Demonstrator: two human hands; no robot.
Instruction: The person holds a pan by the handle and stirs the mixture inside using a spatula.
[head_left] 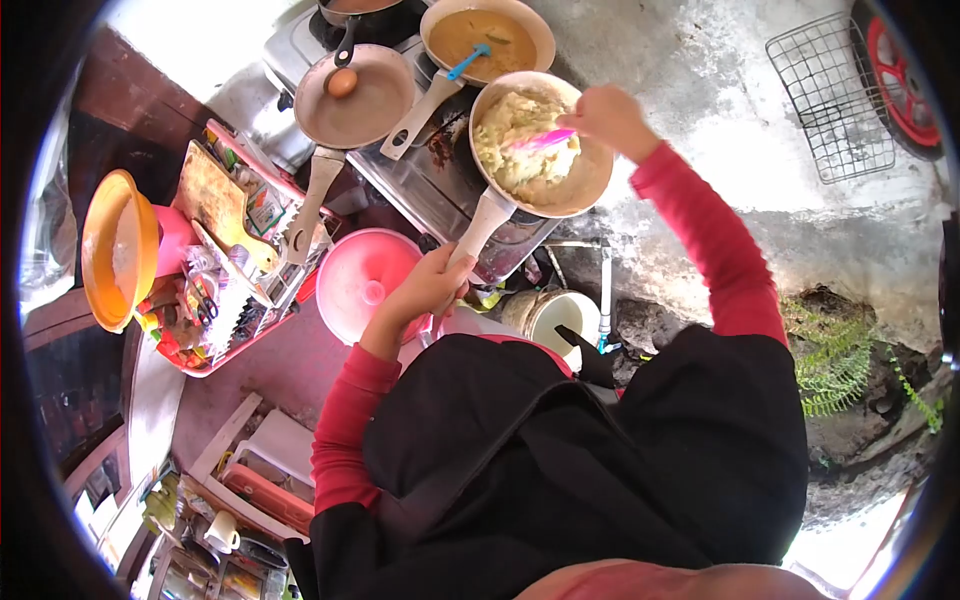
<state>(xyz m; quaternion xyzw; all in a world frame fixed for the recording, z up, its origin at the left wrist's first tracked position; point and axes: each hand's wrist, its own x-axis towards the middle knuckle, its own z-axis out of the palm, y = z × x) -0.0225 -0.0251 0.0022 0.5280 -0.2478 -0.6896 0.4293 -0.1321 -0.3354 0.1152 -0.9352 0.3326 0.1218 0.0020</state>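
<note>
My left hand [428,285] is wrapped round the pale handle [484,228] of a cream-coloured pan [592,170]. In the pan lies a pale yellow, lumpy mash [513,122]. Over the pan's right side, my right hand [606,118] is closed on a pink spatula [548,140], whose blade rests in the mash. Just behind, a second pan [540,28] holds a brownish liquid [478,38] with a blue utensil [469,62] in it. To the left, another pan [385,110] contains one brown egg [342,82].
The stove [410,195] lies under the pans. Left of it are a pink lid [350,262], a crowded dish rack [232,330], a cutting board [212,198] and a yellow basin [105,250]. A white bucket [565,318] stands below the stove. A wire rack [835,100] is at the upper right.
</note>
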